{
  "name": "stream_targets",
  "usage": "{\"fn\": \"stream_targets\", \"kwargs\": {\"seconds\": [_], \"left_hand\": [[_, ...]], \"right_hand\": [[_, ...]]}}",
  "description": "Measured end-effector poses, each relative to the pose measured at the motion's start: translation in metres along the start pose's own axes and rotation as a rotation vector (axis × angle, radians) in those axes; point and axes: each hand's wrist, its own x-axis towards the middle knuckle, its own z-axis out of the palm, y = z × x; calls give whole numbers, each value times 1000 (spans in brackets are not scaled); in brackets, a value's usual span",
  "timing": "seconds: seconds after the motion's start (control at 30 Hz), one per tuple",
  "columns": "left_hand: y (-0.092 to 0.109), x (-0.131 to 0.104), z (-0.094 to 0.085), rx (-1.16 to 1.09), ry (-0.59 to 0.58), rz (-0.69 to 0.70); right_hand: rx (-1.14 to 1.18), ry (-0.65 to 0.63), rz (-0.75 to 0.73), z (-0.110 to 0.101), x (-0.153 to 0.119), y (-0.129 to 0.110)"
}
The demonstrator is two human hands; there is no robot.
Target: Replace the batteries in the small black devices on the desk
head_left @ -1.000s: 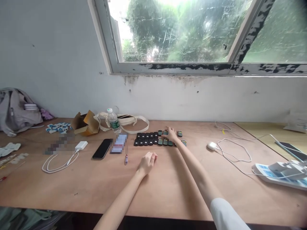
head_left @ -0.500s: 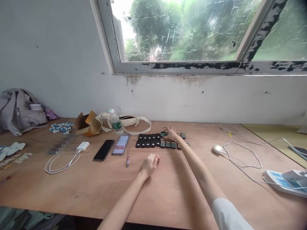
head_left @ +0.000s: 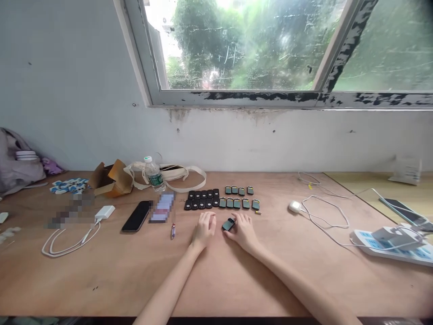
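Note:
My right hand [head_left: 245,230] holds a small black device [head_left: 228,224] with a grey-green face, tilted above the near middle of the table, thumb at its lower edge and fingers over its top. Beside it on the left, my left hand [head_left: 204,229] rests on the table, fingers stretched forward and holding nothing. Beyond the hands, several black cases [head_left: 202,204] with a pale round mark stand in two rows. To their right lie more grey-green-faced devices [head_left: 237,203], also in two rows. A small yellowish piece [head_left: 258,212] is at the near right of these.
A purple pen-like tool [head_left: 173,231], a black phone [head_left: 136,217] and a white charger [head_left: 105,212] with cable lie left. Behind them are a water bottle [head_left: 155,175], a cream bag [head_left: 194,180] and a cardboard box [head_left: 113,179]. A power strip [head_left: 392,246] and a white puck [head_left: 294,206] are right.
My right hand has come back from the far row towards me with one grey-green-faced device. My left hand has loosened and straightened its fingers. The view has shifted right.

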Motion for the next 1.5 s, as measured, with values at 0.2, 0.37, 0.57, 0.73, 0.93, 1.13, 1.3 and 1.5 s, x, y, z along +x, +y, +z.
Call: {"fn": "stream_targets", "kwargs": {"seconds": [0.2,0.37,0.57,0.73,0.93,1.13,1.3,1.5], "left_hand": [[7,-5,1,-25,-142,108],[17,-11,3,10,-297,232],[14,-14,7,-28,-294,220],[13,-15,4,-64,-294,188],[11,-13,4,-17,-297,196],[6,-15,7,5,-289,232],[6,-15,8,-13,-271,246],[7,-15,9,-12,-287,229]], "right_hand": [[-110,107,86,-7,-6,5],[-346,167,299,-23,6,57],[-439,49,414,-27,4,86],[-285,104,388,-28,-2,85],[397,133,292,-20,-14,55],[931,-26,481,-10,-15,21],[994,6,525,-8,-14,15],[836,14,434,-2,-12,12]]}}
